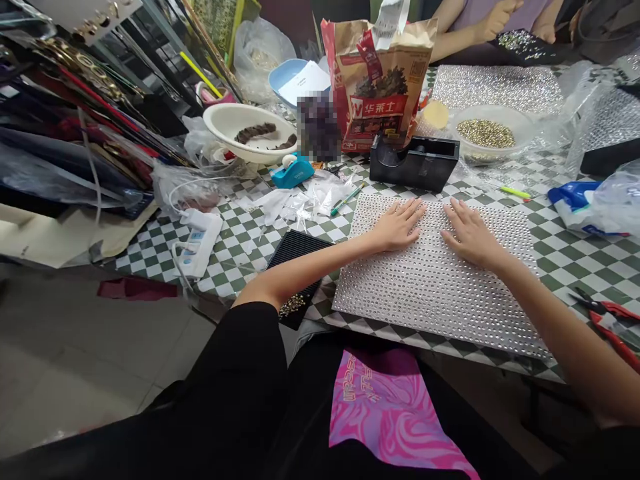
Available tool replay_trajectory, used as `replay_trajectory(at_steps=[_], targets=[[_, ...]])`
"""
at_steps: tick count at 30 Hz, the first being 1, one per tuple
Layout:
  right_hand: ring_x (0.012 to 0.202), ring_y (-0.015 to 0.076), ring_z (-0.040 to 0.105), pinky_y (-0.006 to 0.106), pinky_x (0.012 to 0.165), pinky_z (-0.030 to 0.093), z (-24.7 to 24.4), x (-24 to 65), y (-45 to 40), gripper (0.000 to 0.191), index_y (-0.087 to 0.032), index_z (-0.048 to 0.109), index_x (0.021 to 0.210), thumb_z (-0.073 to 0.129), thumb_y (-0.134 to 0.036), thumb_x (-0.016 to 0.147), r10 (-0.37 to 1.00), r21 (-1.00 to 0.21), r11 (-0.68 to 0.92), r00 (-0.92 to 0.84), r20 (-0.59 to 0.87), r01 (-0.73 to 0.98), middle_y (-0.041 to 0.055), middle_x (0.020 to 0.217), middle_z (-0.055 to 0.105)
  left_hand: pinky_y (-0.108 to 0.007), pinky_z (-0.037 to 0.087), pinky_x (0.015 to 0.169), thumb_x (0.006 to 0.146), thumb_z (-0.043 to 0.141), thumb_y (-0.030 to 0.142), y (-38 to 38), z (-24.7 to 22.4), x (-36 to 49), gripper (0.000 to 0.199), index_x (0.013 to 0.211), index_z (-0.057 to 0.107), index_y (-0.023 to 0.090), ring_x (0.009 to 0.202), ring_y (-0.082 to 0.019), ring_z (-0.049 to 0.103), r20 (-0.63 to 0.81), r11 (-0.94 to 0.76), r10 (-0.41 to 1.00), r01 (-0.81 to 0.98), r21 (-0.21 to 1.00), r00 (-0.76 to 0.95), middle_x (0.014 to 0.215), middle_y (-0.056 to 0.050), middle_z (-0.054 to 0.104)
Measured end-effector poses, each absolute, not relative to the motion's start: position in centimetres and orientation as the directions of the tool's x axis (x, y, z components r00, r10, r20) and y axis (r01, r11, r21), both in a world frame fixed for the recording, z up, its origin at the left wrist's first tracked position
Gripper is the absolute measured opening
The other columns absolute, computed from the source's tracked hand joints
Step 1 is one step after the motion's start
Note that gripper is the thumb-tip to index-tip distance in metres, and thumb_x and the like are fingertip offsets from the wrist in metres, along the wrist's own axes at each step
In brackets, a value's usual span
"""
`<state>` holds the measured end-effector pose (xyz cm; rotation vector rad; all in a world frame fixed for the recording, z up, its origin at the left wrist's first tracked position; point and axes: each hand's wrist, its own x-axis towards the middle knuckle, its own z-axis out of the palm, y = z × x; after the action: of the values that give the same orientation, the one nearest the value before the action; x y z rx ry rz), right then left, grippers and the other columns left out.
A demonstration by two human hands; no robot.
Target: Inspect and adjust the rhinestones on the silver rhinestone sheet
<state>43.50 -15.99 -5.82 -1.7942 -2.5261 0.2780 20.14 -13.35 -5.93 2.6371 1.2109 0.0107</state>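
so you've got your left hand (399, 225) and right hand (471, 233) both flat, fingers loosely spread, on that studded sheet (430, 287)

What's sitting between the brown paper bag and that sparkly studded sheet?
A black tape dispenser sits between the paper bag and the studded sheet; the head view shows it.
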Motion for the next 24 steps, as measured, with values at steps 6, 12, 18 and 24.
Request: replay_trajectory(at_steps=[6, 12, 18, 24], targets=[[0.161, 0.0288, 0.015, 0.056, 0.132, 0.013, -6.6, 43.6, -15.6, 0.074, -0.012, 0.021, 0.164, 0.025, -0.052, 0.102, 0.927, -0.142, 0.362, -0.372, -0.048, 0.921, 0.0128, 0.171, 0.019, -0.046, 0.003, 0.133, 0.099, 0.029, 0.036, -13.1, -6.1, 20.4, 0.071, 0.164, 0.019, 0.009, 0.163, -0.024, 0.007, -0.095, -0.635, 0.745, 0.746, 0.201, 0.660, 0.175, -0.011, 0.009], [0.161, 0.0291, 0.014, 0.055, 0.133, 0.012, -6.5, 43.6, -15.7, 0.075, -0.010, 0.020, 0.164, 0.021, -0.052, 0.103, 0.930, -0.092, 0.359, -0.364, -0.048, 0.929, 0.0131, 0.172, 0.016, -0.046, 0.002, 0.132, 0.098, 0.028, 0.031, -13.0, -6.2, 20.7, 0.071, 0.165, 0.017, 0.010, 0.163, -0.023, 0.007, -0.081, -0.626, 0.756, 0.753, 0.202, 0.650, 0.175, -0.010, 0.008], [0.161, 0.0316, 0.013, 0.057, 0.132, 0.012, -6.7, 44.0, -15.1, 0.077, -0.011, 0.015, 0.165, 0.019, -0.056, 0.103, 0.923, -0.114, 0.372, -0.380, -0.058, 0.921, 0.0126, 0.172, 0.012, -0.044, 0.002, 0.132, 0.096, 0.032, 0.032, -12.3, -6.9, 20.6, 0.073, 0.165, 0.018, 0.013, 0.162, -0.024, 0.008, -0.059, -0.618, 0.760, 0.748, 0.243, 0.647, 0.175, -0.007, 0.009], [0.161, 0.0329, 0.014, 0.060, 0.131, 0.010, -7.0, 43.9, -14.8, 0.072, -0.012, 0.018, 0.164, 0.024, -0.050, 0.103, 0.922, -0.148, 0.382, -0.387, -0.006, 0.912, 0.0137, 0.172, 0.015, -0.042, 0.013, 0.131, 0.097, 0.040, 0.033, -12.2, -6.0, 21.0, 0.069, 0.163, 0.028, 0.015, 0.160, -0.026, 0.019, -0.061, -0.600, 0.778, 0.768, 0.225, 0.626, 0.174, -0.009, 0.020]])
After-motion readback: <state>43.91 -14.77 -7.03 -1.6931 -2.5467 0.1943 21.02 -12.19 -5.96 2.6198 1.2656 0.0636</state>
